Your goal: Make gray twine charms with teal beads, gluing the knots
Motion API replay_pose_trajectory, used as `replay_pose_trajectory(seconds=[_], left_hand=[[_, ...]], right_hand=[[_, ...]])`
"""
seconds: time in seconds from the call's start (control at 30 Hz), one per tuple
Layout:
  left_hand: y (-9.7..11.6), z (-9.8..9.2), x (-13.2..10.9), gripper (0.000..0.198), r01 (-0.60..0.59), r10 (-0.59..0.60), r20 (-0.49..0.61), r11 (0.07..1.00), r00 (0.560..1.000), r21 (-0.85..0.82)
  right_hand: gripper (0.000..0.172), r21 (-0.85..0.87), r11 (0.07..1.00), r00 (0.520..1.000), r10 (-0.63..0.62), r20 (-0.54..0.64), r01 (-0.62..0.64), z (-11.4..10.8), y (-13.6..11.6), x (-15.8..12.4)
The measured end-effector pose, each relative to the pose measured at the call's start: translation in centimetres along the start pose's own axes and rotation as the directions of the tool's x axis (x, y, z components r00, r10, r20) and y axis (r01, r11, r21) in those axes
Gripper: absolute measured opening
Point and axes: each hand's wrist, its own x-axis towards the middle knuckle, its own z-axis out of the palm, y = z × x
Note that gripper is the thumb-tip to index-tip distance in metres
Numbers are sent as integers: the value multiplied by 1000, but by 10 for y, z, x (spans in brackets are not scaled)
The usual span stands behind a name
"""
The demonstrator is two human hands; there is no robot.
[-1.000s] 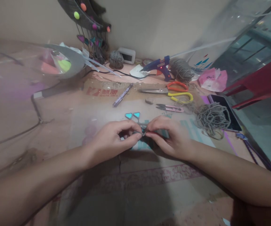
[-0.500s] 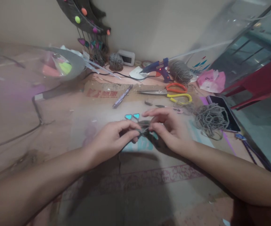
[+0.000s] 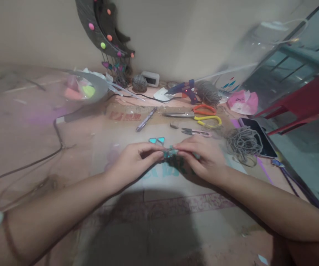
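In the middle of the head view, my left hand and my right hand meet fingertip to fingertip. Both pinch a small teal and dark grey piece, mostly covered by fingers, so its exact shape is hard to make out. Just beyond the fingertips lie two turquoise hearts with dark edging. Thread snips with pinkish handles rest behind my right hand, beside a small dark lump. Under everything is a printed cardboard sheet.
Scissors with orange and yellow handles and a pen lie farther back. A glue gun stands near the wall. At right, loose grey yarn overlaps a phone. A bowl sits at back left, and a dark cord crosses the left side.
My right hand's raised fingers have come down into a pinch, closer to my left fingertips. The held piece now shows more teal. The camera view has tilted slightly upward.
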Motion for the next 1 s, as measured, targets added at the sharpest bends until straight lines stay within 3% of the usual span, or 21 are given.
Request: replay_pose_trajectory(seconds=[0.1, 0.67, 0.87, 1.0], left_hand=[[-1, 0, -1, 22, -3, 3, 17, 1000, 1000, -13], [2, 0, -1, 21, -18, 19, 20, 998, 1000, -52], [0, 0, -1, 23, 11, -11, 6, 1000, 1000, -19], [0, 0, 0, 23, -24, 24, 19, 1000, 1000, -9]], right_hand=[[18, -57, 993, 995, -102, 16, 103, 1, -3, -1], [19, -36, 994, 995, -99, 21, 100, 5, 0, -1], [15, 34, 997, 997, 70, -33, -69, 3, 0, -2], [16, 16, 999, 998, -30, 59, 30, 5, 0, -1]])
